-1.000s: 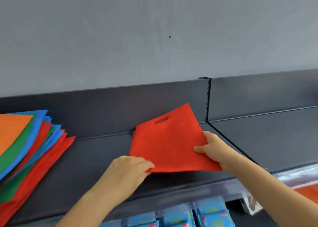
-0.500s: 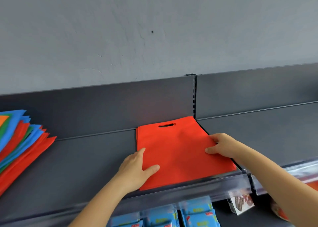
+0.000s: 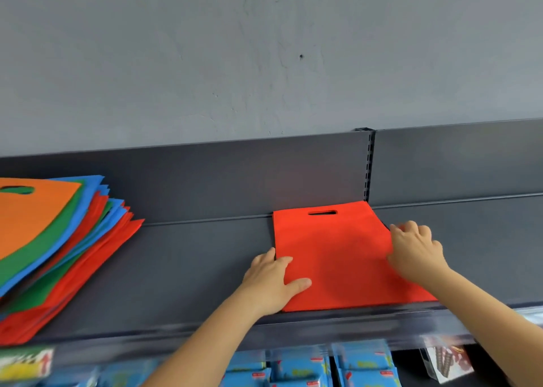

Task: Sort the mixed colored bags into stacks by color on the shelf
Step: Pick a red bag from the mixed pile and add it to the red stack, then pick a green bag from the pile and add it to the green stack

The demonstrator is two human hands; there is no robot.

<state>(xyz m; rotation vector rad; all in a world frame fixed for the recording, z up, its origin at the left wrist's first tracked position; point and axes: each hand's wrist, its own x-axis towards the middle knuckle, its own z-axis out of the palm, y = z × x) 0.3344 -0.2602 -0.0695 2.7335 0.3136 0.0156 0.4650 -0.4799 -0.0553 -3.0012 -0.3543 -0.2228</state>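
Red bag, centre right of the frame: lying flat on the dark shelf, handle slot toward the back panel. Left hand: fingers straight, pressing flat on the bag's lower left edge, thumb on the fabric. Right hand: fingers bent at the bag's right edge; blurred, so a pinch cannot be told. Far left: fanned mixed stack of orange, green, blue and red bags, well apart. Bottom: blue packets below the shelf.

Head-worn view, close, down onto shelf.
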